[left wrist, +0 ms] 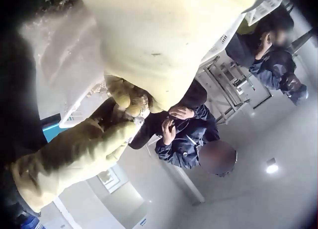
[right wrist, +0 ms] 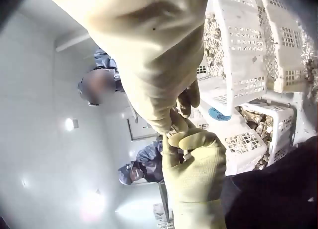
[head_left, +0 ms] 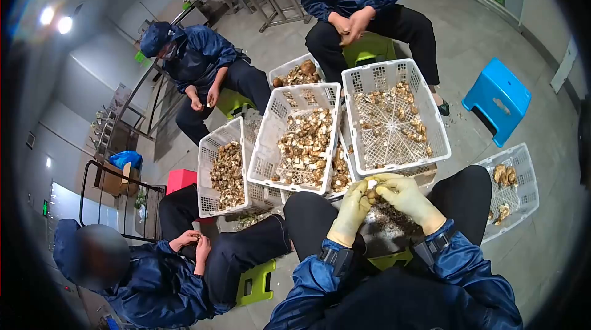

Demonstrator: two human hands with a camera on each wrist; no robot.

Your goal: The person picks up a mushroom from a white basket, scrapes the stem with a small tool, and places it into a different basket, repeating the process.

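Both my hands, in pale yellow rubber gloves, meet above my lap at the lower middle of the head view. My left hand (head_left: 349,212) grips a small brown-and-white mushroom (head_left: 371,185), its fingers curled round it. From the other side my right hand (head_left: 411,202) pinches at the same mushroom. In the left wrist view, the mushroom (left wrist: 142,104) shows partly between the gloves, with a pale bit at the right hand's fingertips. Gloved fingers cover most of it in the right wrist view. Just beyond the hands stands a white crate (head_left: 394,165) with scattered mushrooms (head_left: 403,108).
More white crates hold mushrooms: one in the middle (head_left: 253,173), one at left (head_left: 203,207), one at right (head_left: 530,197). Several people in blue jackets sit around them. A blue stool (head_left: 502,99) stands at right; dark debris (head_left: 388,219) lies below my hands.
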